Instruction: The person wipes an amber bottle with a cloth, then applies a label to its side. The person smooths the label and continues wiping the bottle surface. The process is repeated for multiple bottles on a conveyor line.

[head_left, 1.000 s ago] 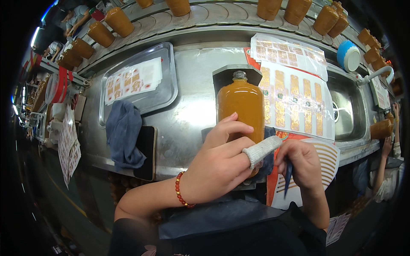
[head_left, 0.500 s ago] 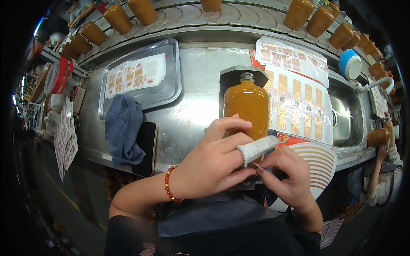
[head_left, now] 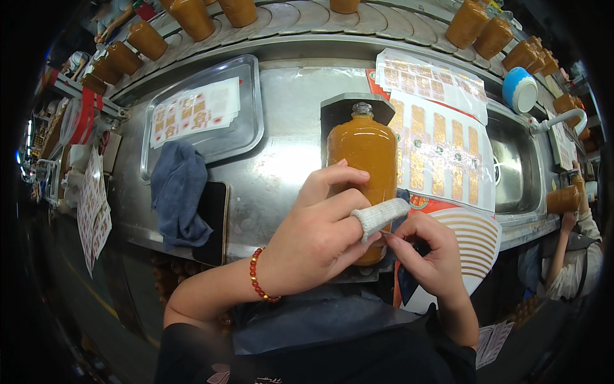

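A brown-coated bottle (head_left: 363, 150) with a bare clear glass neck lies on the steel bench, its neck end toward a dark angular holder (head_left: 339, 110). My left hand (head_left: 329, 221) lies across the bottle's lower half, fingers curled over it. One of its fingers wears a white knitted sleeve (head_left: 382, 216), and a red bead bracelet (head_left: 256, 275) circles the wrist. Close by the bottle's base, my right hand (head_left: 430, 253) is closed in a pinch beside the left fingertips. Whatever sits in that pinch is too small to make out.
Sheets of gold labels (head_left: 441, 147) lie right of the bottle, above a fan of curved gold strips (head_left: 470, 246). Leftward are a metal tray (head_left: 254, 128), a blue cloth (head_left: 178, 192) and a phone-like dark slab (head_left: 214, 221). A sink (head_left: 511, 173) and a bottle-carrying conveyor (head_left: 294, 25) border the bench.
The bottles on the conveyor have shifted right. My hands have moved slightly up along the bottle, and its base now shows below my left fingers. The whole view has shifted a little.
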